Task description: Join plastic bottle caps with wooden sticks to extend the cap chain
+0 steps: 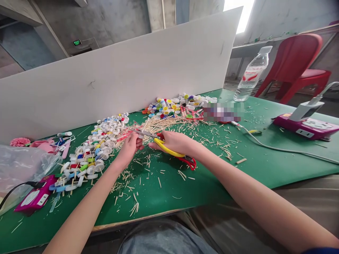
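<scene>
My right hand (177, 142) is closed around the yellow handle of a pair of scissors (153, 135), whose blades point left over the green table (238, 169). My left hand (130, 146) is pinched shut right at the blades, on something too small to make out, probably a thin wooden stick. A loose heap of pale wooden sticks (156, 124) lies just beyond both hands. Left of my left hand lies a chain of plastic bottle caps joined with sticks (90, 155). A second pile of coloured bottle caps (174, 104) sits further back.
Cut stick bits (132, 197) litter the table near its front edge. A white board (119, 70) stands along the back. A water bottle (251, 74), a purple power strip (307, 125) with a white cable (278, 148), a plastic bag (21, 165) and a red chair (296, 63) are around.
</scene>
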Demonstrator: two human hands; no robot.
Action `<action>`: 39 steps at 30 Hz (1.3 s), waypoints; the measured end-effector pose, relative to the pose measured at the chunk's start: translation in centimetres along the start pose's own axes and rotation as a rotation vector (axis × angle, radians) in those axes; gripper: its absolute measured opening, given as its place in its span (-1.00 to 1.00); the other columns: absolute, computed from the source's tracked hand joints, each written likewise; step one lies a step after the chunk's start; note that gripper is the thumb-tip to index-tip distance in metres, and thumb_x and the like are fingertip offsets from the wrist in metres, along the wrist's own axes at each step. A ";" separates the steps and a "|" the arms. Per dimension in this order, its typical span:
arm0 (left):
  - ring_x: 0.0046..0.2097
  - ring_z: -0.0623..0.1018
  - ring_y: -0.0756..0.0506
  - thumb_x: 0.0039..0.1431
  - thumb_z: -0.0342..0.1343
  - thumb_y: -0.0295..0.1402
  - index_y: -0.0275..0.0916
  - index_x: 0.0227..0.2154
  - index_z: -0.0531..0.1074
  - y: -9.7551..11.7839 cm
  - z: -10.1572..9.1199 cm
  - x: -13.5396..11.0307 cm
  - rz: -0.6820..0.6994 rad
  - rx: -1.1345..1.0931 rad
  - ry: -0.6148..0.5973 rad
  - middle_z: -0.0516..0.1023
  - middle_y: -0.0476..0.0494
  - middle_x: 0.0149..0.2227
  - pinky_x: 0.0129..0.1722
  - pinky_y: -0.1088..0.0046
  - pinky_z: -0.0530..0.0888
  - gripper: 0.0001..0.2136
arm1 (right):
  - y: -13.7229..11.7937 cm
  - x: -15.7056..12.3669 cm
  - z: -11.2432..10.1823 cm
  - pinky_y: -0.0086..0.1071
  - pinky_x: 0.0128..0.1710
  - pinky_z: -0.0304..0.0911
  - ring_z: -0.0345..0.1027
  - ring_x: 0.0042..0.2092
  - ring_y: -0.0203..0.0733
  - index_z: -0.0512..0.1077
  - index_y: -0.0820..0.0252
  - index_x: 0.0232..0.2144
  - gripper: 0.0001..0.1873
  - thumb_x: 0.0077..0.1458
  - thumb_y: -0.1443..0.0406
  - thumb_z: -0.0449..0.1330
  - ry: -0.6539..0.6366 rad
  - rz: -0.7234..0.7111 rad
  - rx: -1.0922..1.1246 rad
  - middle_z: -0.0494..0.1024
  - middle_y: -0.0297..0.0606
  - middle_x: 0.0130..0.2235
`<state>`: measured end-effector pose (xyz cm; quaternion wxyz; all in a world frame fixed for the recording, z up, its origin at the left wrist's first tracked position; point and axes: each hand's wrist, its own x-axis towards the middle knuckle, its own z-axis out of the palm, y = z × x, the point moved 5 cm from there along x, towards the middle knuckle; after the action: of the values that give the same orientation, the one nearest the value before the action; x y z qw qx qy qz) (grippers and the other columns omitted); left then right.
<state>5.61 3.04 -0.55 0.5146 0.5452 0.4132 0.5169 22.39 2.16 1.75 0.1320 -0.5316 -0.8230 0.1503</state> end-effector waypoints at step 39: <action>-0.38 0.45 -0.12 0.28 -0.27 -0.31 -0.26 -0.54 0.43 3.8 -0.7 -0.4 0.707 1.529 0.188 0.49 -0.21 -0.48 -0.35 0.33 0.33 -0.58 | -1.3 0.3 0.7 -0.36 -0.45 0.05 0.43 -0.34 -0.09 0.47 0.25 -0.30 -0.40 0.11 -0.11 -0.09 0.169 -0.164 -0.440 0.58 -0.05 -0.33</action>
<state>4.54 2.28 3.13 -0.2241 0.7950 0.4955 0.2688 20.94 1.90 1.61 0.0929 -0.4899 -0.8623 -0.0887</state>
